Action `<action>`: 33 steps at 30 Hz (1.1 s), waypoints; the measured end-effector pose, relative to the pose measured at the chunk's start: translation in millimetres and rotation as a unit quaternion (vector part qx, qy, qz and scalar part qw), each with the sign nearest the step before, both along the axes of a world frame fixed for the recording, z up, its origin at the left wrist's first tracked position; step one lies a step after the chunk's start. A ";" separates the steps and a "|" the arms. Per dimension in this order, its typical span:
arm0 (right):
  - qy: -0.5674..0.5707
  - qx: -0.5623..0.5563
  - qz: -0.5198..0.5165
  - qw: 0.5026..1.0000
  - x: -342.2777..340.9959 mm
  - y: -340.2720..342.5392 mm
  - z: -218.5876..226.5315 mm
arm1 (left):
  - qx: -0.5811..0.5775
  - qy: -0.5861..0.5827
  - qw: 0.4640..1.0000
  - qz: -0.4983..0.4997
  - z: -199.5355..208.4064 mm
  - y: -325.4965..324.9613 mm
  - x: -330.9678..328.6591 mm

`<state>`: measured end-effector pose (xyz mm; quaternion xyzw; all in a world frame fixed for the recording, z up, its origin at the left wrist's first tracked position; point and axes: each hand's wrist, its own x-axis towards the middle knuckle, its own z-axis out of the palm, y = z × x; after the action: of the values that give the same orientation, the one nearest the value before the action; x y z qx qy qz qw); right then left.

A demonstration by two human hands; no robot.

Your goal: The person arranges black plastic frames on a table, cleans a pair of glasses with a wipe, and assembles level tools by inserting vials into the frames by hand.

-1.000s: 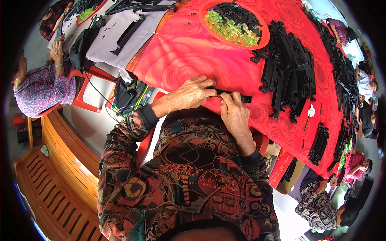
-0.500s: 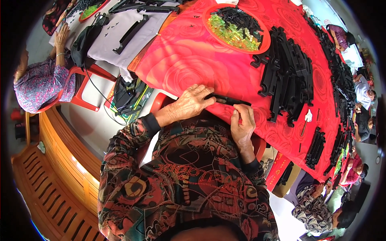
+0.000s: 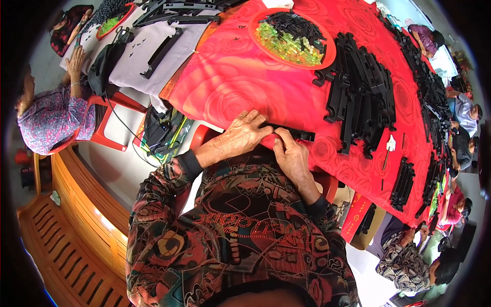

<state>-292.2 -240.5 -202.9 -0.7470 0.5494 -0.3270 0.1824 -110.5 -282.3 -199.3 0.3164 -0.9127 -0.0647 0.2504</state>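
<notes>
A long black plastic strip-like part [image 3: 302,134] lies across the near edge of the red table, partly covered by both hands. My left hand [image 3: 243,133] is closed around its left end. Beside it, my right hand [image 3: 291,152] bends its fingers onto the middle of the part; whether a small piece sits between those fingertips is hidden. Beyond the hands stands a round red tray [image 3: 254,43] holding small yellow-green pieces [image 3: 286,46] and small black pieces [image 3: 302,25]. To the right lies a heap of similar black parts [image 3: 360,97].
A white stick-like tool [image 3: 390,145] lies right of the heap, near a smaller stack of black parts [image 3: 403,184]. More black parts line the table's far right side. A co-worker [image 3: 56,112] sits at the left by a pale-covered table [image 3: 123,69]. A wooden bench [image 3: 87,220] stands at lower left.
My right hand has moved left along the black part, from near its right end to its middle, close to my left hand. The left hand keeps its hold.
</notes>
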 end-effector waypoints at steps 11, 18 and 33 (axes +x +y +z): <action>-0.018 -0.111 -0.041 0.993 -6.4 12.5 -8.0 | 0.004 0.030 0.999 0.026 4.9 -0.1 3.4; -0.028 -0.121 -0.058 0.991 -33.1 -20.0 40.3 | 0.025 0.023 0.995 0.092 20.1 7.6 18.3; -0.224 -0.058 -0.303 0.924 -136.8 -63.1 63.8 | 0.077 0.125 0.985 0.085 1.9 -5.3 12.4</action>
<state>-429.0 -303.6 -139.2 -0.4609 0.6745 -0.5569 0.1497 -98.1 -287.6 -197.5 0.4010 -0.8361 -0.1525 0.3419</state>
